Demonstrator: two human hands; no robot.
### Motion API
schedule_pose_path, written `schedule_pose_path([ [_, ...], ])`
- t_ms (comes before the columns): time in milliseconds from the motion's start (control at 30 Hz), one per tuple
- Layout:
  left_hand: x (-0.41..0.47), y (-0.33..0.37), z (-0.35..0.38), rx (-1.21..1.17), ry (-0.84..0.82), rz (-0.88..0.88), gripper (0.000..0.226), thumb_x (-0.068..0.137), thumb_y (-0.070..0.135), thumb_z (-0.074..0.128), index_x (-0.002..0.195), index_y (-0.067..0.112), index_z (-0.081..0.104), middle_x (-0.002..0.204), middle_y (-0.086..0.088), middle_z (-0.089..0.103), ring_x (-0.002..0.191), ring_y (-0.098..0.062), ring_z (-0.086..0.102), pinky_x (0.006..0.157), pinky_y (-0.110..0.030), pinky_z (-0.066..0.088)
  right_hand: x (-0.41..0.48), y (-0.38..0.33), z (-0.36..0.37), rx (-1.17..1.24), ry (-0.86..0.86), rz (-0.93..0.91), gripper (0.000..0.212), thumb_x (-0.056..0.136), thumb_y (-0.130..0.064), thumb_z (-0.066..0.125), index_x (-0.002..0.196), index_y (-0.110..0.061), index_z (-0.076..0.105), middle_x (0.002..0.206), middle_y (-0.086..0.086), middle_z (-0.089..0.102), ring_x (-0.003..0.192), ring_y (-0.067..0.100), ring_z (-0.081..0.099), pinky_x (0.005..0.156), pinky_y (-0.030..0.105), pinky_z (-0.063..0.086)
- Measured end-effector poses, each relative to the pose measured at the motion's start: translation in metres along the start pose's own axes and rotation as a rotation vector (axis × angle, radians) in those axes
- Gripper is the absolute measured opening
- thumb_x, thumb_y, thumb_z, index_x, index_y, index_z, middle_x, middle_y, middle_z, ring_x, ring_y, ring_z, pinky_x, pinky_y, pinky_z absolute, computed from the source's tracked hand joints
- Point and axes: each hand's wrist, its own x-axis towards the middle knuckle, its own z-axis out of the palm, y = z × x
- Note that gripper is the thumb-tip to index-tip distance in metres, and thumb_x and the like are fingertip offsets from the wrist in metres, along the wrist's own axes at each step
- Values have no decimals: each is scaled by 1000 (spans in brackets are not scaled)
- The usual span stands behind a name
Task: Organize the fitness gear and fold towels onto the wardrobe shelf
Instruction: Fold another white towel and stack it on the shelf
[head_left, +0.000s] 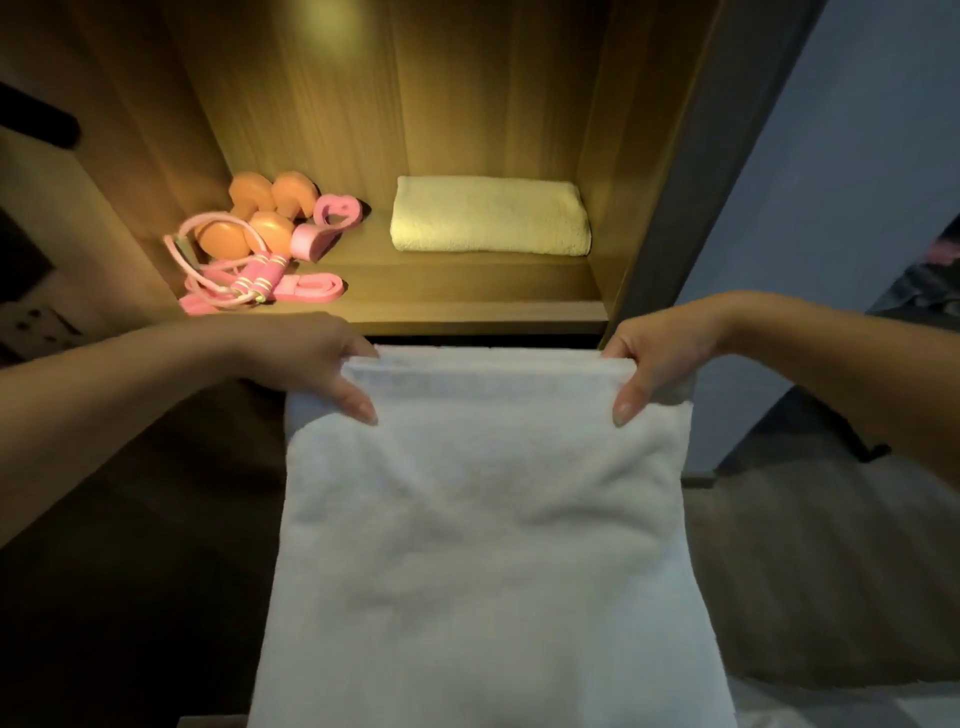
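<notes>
With our left grip (309, 356) and right grip (660, 356) each pinching a top corner of the white towel (483, 519), which hangs just below the shelf (467, 293), we should keep both corners level so the fold lands square.

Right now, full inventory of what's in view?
wardrobe shelf: 1, brown wood, centre, lit
dumbbells: 2, orange, shelf back left
skipping rope: 1, pink, shelf front left
looped band: 1, pink, right of the dumbbells
flat band: 1, pink, beside the rope
folded towel: 1, pale yellow, shelf right
white towel: 1, white, hanging before the shelf
left hand: 1, pinches the white towel's top left corner
right hand: 1, pinches its top right corner
</notes>
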Motion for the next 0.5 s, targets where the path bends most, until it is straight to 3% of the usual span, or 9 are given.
schedule_pose_path([
  [100, -28, 18, -29, 362, 408, 45, 35, 64, 66, 69, 74, 34, 59, 75, 8, 62, 68, -10, 57, 59, -30, 50, -45, -26, -17, -144, 390, -40, 20, 69, -34, 84, 79, -21, 73, 71, -10, 70, 65, 0, 63, 62, 14, 49],
  [167, -41, 28, -39, 602, 652, 52, 39, 70, 62, 72, 63, 35, 45, 70, 7, 54, 66, -15, 48, 57, -37, 45, -64, -40, -22, -322, 625, -86, 22, 70, -40, 83, 69, -26, 67, 58, -11, 60, 55, 0, 55, 52, 14, 39],
  [233, -53, 40, -41, 624, 587, 24, 37, 74, 56, 73, 63, 35, 45, 68, 9, 53, 67, -15, 48, 58, -32, 41, -75, -50, -18, -388, 591, -114, 24, 72, -40, 82, 65, -28, 63, 56, -11, 57, 54, 0, 54, 54, 17, 41],
  [300, -60, 52, -39, 502, 297, -51, 28, 76, 52, 74, 69, 34, 54, 71, 12, 57, 70, -13, 54, 59, -27, 39, -82, -60, -6, -300, 302, -11, 18, 73, -34, 83, 70, -25, 67, 64, -8, 65, 56, 3, 59, 62, 28, 52],
  [333, -61, 54, -38, 493, 278, -74, 26, 77, 52, 74, 73, 32, 58, 73, 11, 59, 72, -12, 55, 61, -27, 40, -82, -62, -3, -289, 248, 24, 17, 73, -32, 83, 72, -23, 69, 67, -7, 67, 60, 7, 62, 64, 30, 52],
  [367, -61, 57, -41, 541, 364, -99, 28, 79, 53, 72, 74, 30, 57, 74, 10, 58, 73, -12, 55, 62, -31, 40, -81, -63, -5, -336, 321, 39, 18, 74, -32, 83, 71, -21, 68, 66, -6, 66, 62, 10, 64, 63, 28, 51],
  [433, -62, 63, -49, 722, 661, -98, 36, 81, 52, 68, 69, 26, 46, 72, 8, 49, 79, -19, 56, 60, -32, 37, -83, -70, -16, -578, 733, 15, 21, 78, -32, 78, 70, -18, 65, 64, -1, 61, 69, 19, 65, 58, 26, 43],
  [467, -62, 65, -54, 725, 657, -96, 37, 82, 51, 67, 69, 25, 45, 70, 8, 46, 81, -23, 57, 60, -32, 36, -85, -73, -21, -640, 837, 31, 19, 79, -32, 77, 72, -17, 67, 64, -1, 61, 71, 19, 65, 57, 26, 42],
  [500, -62, 68, -56, 676, 553, -99, 34, 82, 50, 68, 71, 23, 50, 69, 9, 44, 80, -23, 57, 60, -31, 36, -87, -76, -25, -645, 776, 52, 19, 78, -32, 78, 72, -17, 67, 60, -4, 61, 67, 14, 64, 56, 26, 44],
])
